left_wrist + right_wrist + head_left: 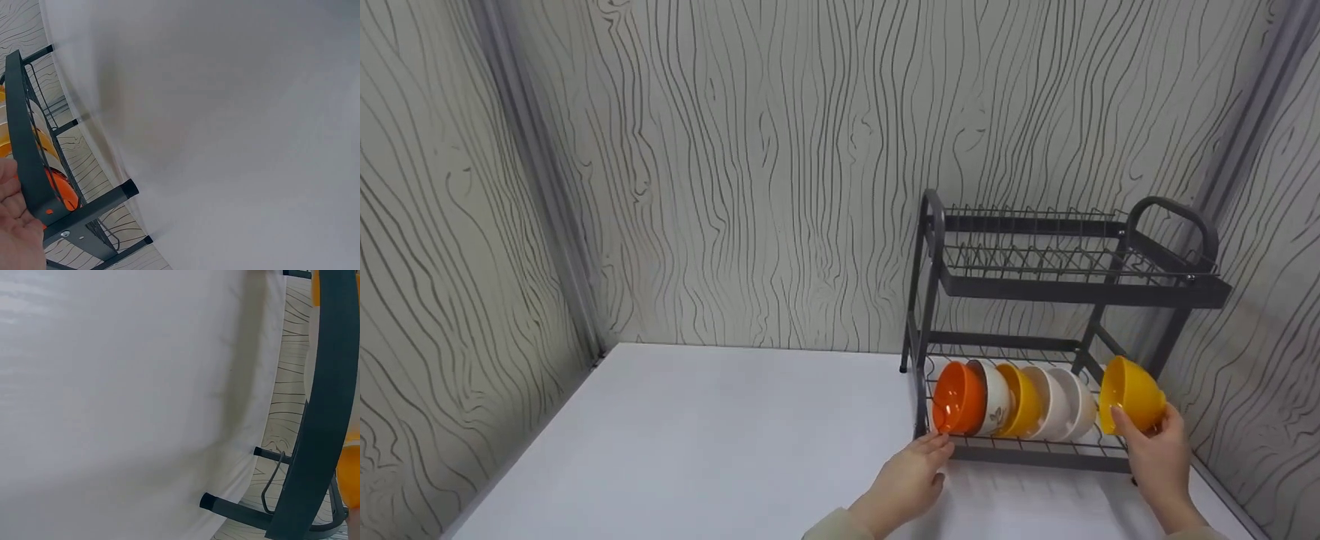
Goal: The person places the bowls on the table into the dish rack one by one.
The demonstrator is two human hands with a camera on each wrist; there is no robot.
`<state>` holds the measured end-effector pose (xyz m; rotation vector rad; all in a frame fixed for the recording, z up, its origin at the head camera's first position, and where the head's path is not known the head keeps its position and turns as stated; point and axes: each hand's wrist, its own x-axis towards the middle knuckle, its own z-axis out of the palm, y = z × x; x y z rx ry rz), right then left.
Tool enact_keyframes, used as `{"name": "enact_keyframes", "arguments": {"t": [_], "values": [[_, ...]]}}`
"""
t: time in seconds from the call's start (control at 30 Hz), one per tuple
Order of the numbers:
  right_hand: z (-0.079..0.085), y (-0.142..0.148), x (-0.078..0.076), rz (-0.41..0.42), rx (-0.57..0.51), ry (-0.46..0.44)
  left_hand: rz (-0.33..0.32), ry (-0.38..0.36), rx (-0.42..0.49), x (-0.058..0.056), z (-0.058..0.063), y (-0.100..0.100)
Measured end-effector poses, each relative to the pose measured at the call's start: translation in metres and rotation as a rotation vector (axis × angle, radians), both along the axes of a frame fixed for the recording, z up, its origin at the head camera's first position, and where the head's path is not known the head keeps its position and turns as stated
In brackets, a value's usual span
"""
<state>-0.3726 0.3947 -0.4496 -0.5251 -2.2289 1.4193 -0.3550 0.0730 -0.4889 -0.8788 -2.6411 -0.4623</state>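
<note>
At the right end of the rack's lower tier, my right hand (1161, 454) grips a yellow bowl (1140, 394), thumb at its rim and fingers round its outside. The bowl is tilted on its side, its opening facing left. My left hand (911, 472) is at the front left corner, its fingertips by the front rail and the lower edge of an orange bowl (960, 397); whether they touch the bowl I cannot tell. Right of the orange bowl, a patterned white bowl (997, 397), another yellow bowl (1024, 401) and two pale bowls (1078, 409) stand on edge in a row.
The dark two-tier dish rack (1080, 291) stands at the right of the white table (697, 442), near the back wall. Wire slots fill its upper tier. Wood-patterned walls (765, 172) enclose the back and both sides. In the left wrist view, rack legs (107, 202) reach the table.
</note>
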Motion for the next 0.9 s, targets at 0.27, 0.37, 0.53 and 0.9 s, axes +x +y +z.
{"name": "enact_keyframes", "arguments": {"t": [0.27,0.37,0.53,0.9], "values": [[-0.0072,0.0005,-0.0022,0.101,0.051,-0.062,-0.001,0.018,-0.003,0.0007,0.0001,-0.0009],[-0.0088,-0.0004,-0.0036,0.131,0.059,-0.097,0.002,0.017,-0.003,0.0002,-0.0006,-0.0008],[-0.0086,-0.0022,-0.0054,0.166,0.08,-0.16,0.008,0.007,0.0,-0.001,-0.0022,0.0003],[-0.0054,-0.0014,-0.01,0.257,0.105,-0.239,-0.003,0.039,0.005,-0.0001,-0.0038,0.001]]}}
